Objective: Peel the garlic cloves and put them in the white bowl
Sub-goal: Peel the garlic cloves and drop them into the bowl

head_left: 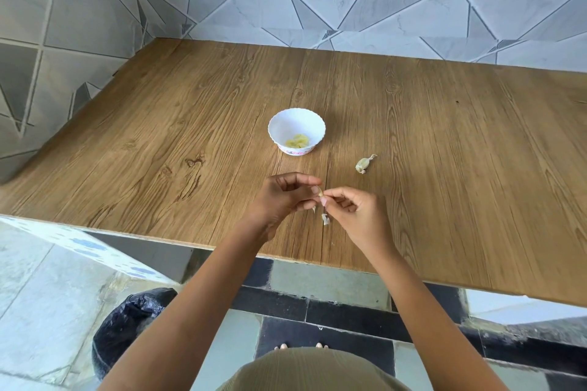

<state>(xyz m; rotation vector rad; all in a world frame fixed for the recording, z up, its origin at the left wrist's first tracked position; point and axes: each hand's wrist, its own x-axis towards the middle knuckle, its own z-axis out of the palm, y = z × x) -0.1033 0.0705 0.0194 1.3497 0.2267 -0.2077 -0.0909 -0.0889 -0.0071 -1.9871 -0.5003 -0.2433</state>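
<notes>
A small white bowl (296,129) with a scalloped rim stands mid-table; pale yellow peeled garlic (298,140) lies in its bottom. Just in front of the bowl, my left hand (282,197) and my right hand (352,211) meet above the wood. Both pinch one small garlic clove (320,192) between their fingertips; most of it is hidden by the fingers. An unpeeled clove (364,164) with a papery tail lies to the right of the bowl. Scraps of white garlic skin (325,219) lie on the table under my hands.
The wooden table (190,124) runs into a tiled corner at the back and left. Its front edge is close to my body. A bin lined with a black bag (127,324) stands on the floor at the lower left.
</notes>
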